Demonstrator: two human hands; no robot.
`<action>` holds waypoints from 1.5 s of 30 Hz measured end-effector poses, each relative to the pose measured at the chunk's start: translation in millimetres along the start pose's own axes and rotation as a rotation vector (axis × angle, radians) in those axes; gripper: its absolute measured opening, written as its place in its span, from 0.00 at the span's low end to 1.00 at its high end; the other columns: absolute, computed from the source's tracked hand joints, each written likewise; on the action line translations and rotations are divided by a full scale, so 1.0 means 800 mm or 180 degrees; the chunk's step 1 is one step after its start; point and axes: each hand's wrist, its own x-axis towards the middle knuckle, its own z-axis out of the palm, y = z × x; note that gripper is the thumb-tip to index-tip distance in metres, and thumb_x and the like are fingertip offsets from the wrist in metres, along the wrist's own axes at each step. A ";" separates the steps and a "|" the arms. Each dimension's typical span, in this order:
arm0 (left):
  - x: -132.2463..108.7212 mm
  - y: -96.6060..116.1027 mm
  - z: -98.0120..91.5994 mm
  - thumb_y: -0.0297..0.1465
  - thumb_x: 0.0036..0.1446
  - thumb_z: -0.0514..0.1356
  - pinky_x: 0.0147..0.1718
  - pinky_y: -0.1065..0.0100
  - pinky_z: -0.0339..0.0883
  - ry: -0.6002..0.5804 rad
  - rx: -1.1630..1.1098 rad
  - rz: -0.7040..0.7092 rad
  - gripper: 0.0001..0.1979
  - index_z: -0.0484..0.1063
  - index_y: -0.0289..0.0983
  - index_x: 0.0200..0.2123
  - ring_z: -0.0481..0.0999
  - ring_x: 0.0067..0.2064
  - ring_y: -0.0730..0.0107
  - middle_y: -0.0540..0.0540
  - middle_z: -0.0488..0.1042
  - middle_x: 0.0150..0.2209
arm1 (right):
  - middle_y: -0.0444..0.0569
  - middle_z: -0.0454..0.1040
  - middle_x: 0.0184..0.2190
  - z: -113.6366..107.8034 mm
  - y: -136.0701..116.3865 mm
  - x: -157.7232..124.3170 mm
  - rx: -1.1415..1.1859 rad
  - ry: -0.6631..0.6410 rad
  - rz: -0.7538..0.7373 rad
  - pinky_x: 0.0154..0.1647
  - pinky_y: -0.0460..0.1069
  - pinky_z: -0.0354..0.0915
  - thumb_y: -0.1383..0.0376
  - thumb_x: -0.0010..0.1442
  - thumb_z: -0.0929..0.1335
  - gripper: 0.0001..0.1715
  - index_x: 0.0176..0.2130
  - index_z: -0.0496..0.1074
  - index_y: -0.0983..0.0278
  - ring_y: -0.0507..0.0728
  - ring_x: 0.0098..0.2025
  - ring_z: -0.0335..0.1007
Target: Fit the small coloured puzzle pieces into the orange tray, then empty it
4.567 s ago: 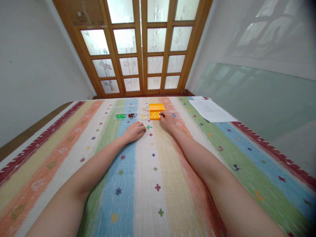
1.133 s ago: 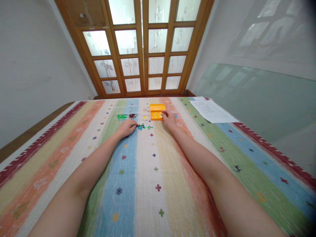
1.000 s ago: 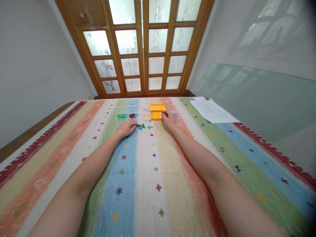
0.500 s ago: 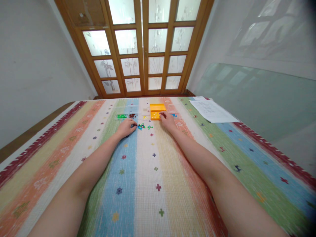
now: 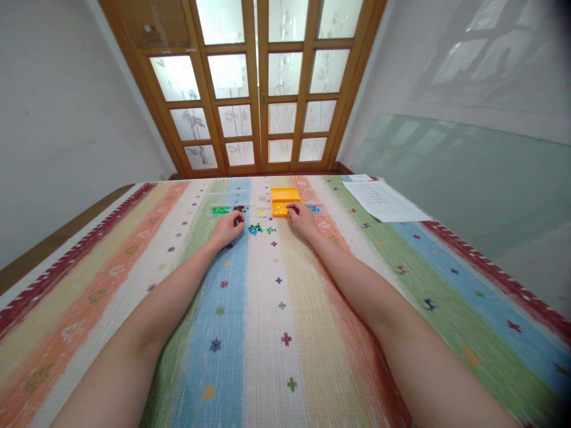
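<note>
My left hand (image 5: 229, 227) is closed, fingertips drawn together, just in front of the small dark brown pieces (image 5: 239, 208). What it pinches, if anything, is too small to name. To its right lies a pile of tiny mixed blue and green pieces (image 5: 256, 229), with a smaller cluster (image 5: 271, 230) beside it. My right hand (image 5: 302, 219) is at the right edge of the open orange box (image 5: 285, 194), thumb and fingers pinched together; I cannot make out anything in them. Tiny white pieces (image 5: 281, 208) lie in the box. Behind my right hand are blue pieces (image 5: 314, 208).
Clear plastic trays hold green pieces (image 5: 220, 210) at the left and yellow pieces (image 5: 261, 212) near the middle. Printed paper sheets (image 5: 379, 201) lie at the far right. A striped cloth (image 5: 263, 356) covers the table. Beyond it stand wooden glazed doors (image 5: 261, 101).
My left hand has moved slightly left and up, away from the mixed pile toward the brown pieces. My right hand stays by the orange box, nearly still.
</note>
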 end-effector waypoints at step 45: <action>0.018 -0.009 0.013 0.33 0.58 0.58 0.31 0.68 0.68 0.0120 -0.0963 -0.0633 0.20 0.80 0.40 0.52 0.72 0.29 0.70 0.44 0.83 0.51 | 0.51 0.82 0.42 0.003 -0.007 -0.005 -0.0075 -0.0165 -0.0158 0.54 0.56 0.68 0.65 0.65 0.64 0.15 0.42 0.80 0.60 0.61 0.44 0.75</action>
